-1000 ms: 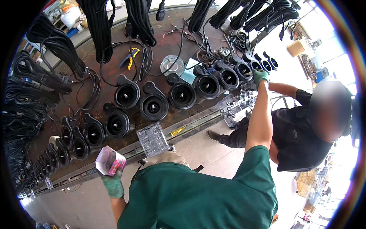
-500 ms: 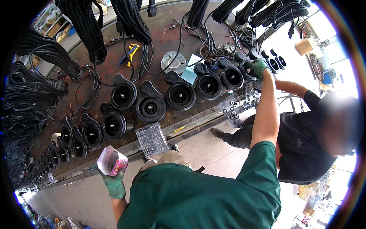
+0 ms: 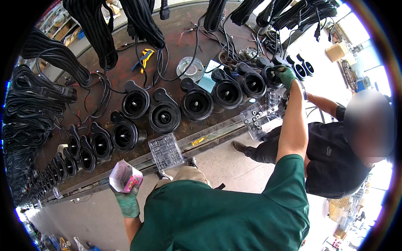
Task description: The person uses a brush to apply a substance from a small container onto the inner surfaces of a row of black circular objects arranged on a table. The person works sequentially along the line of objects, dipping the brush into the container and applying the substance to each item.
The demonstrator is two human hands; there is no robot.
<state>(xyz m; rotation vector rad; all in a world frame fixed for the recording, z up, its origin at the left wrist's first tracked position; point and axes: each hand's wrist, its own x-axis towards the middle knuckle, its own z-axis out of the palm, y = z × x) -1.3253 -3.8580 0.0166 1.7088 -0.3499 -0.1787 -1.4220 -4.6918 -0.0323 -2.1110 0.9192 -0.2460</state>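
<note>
Workshop setting, seen from above: a long, dark, rust-stained desk [image 3: 176,25] runs diagonally, with a pale concrete floor [image 3: 234,163] beside it. Thick bundles of black cable [image 3: 96,29] hang over its far edge, and more coils are heaped at the left. A row of round black housings [image 3: 197,103] (each with a tab-shaped neck) lies along the desk, shrinking toward the lower left.

The right hand [image 3: 286,76], in a green glove, reaches far out and closes over the black housing [image 3: 271,76] near the row's right end. The left hand [image 3: 127,200], also gloved green, grips a small open packet [image 3: 124,175], white with pink and purple print, held below the desk's near edge.

Two clear plastic compartment boxes [image 3: 166,151] sit on the desk's edge rail. A yellow-and-blue hand tool [image 3: 144,57] and a round clear lid [image 3: 189,69] lie farther back. Another person in a black shirt [image 3: 331,159] stands at the right.
</note>
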